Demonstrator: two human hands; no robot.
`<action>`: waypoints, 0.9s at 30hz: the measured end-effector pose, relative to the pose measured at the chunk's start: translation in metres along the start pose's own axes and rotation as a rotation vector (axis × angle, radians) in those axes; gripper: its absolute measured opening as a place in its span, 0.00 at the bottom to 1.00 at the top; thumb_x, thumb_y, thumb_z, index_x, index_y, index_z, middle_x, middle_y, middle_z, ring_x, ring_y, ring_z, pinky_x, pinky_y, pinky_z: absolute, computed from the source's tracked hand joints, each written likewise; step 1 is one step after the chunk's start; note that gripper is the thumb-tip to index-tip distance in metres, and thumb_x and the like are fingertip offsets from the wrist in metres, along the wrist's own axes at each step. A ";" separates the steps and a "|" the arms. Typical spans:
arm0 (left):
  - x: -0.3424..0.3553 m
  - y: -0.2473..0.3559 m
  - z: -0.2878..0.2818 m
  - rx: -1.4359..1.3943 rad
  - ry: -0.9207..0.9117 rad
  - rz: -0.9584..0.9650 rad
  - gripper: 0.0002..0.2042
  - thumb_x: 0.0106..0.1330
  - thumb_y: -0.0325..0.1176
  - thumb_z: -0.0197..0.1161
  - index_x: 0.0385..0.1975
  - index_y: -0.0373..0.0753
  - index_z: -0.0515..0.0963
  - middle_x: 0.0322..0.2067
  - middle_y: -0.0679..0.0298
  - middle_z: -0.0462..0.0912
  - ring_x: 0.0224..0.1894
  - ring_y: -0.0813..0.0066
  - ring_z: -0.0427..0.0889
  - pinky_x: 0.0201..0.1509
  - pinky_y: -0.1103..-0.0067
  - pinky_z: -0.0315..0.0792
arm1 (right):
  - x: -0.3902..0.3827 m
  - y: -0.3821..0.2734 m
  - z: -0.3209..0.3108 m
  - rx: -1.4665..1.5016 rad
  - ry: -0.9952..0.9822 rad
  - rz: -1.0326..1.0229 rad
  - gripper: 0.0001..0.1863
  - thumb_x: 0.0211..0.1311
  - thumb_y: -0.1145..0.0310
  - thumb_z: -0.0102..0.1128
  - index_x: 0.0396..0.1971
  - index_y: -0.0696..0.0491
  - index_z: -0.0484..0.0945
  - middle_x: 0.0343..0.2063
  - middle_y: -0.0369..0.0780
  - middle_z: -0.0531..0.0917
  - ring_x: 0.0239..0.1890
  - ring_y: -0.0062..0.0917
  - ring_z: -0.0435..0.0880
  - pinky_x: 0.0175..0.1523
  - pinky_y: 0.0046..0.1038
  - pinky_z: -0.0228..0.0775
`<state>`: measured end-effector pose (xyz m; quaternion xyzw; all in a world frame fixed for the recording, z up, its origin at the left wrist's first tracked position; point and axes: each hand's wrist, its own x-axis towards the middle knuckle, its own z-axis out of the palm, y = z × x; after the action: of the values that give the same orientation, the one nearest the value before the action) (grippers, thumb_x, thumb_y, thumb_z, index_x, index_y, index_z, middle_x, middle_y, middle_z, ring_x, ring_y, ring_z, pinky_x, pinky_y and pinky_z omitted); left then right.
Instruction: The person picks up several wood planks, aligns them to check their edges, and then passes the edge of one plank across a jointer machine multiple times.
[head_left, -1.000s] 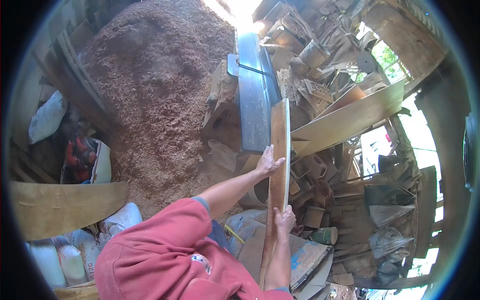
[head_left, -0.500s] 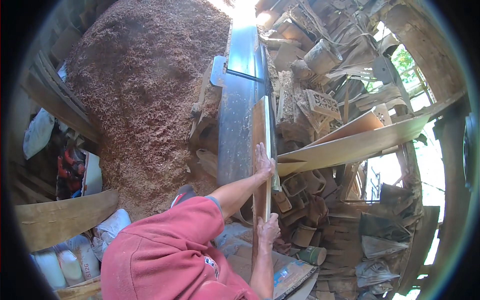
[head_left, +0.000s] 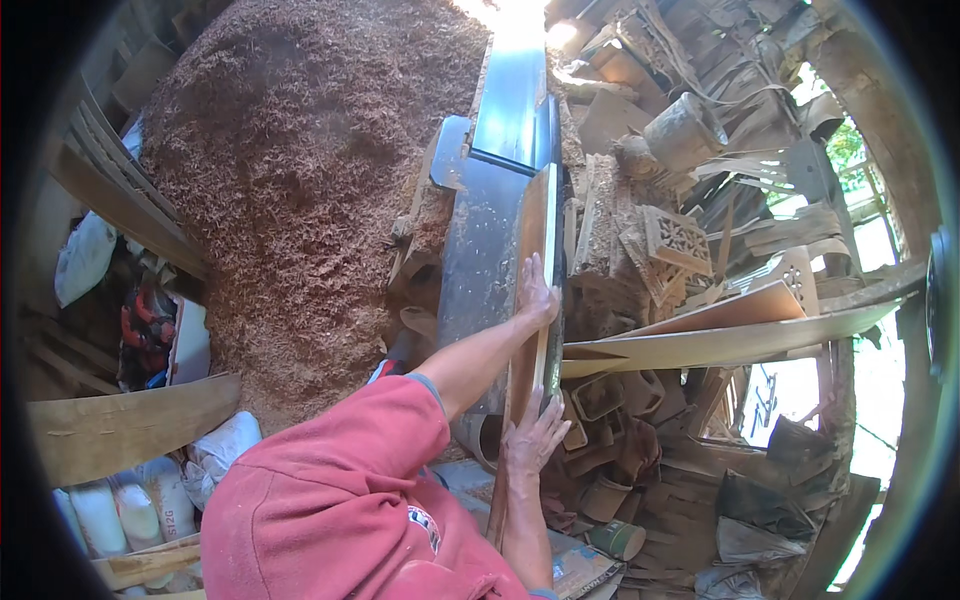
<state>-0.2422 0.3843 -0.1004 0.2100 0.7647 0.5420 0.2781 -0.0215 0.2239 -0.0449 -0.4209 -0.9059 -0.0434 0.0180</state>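
Note:
A long wooden plank (head_left: 525, 365) stands on edge along the right side of a planing machine's dark metal bed (head_left: 478, 235). Its far end is close to the dark slot (head_left: 503, 163) across the bed. My left hand (head_left: 538, 292) lies against the plank, fingers stretched forward over its upper part. Further back, my right hand (head_left: 534, 440) rests by the plank's near part with its fingers spread. The plank's near end passes down beside my right forearm and is partly hidden. Any contact under the palms is not visible.
A big heap of reddish wood shavings (head_left: 290, 190) rises left of the machine. On the right, a pale board (head_left: 720, 338) sticks out sideways among scrap wood and pots (head_left: 685, 130). Filled sacks (head_left: 165, 495) and a curved plank (head_left: 130, 425) are at lower left.
The plank has slid forward along the bed, its far end now nearer the slot. My right hand has loosened from around its edge and spread its fingers. The view has shifted slightly.

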 end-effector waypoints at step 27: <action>0.106 0.023 -0.012 0.035 0.046 -0.017 0.44 0.62 0.34 0.58 0.76 0.36 0.40 0.76 0.44 0.46 0.77 0.46 0.50 0.79 0.66 0.50 | 0.110 -0.012 0.013 0.298 -0.079 -0.064 0.56 0.49 0.73 0.72 0.77 0.48 0.46 0.68 0.67 0.53 0.68 0.65 0.57 0.73 0.55 0.53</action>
<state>-0.3301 0.4489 -0.0964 0.1961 0.7819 0.5309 0.2614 -0.1016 0.3016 -0.0507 -0.3857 -0.9153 0.1076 0.0430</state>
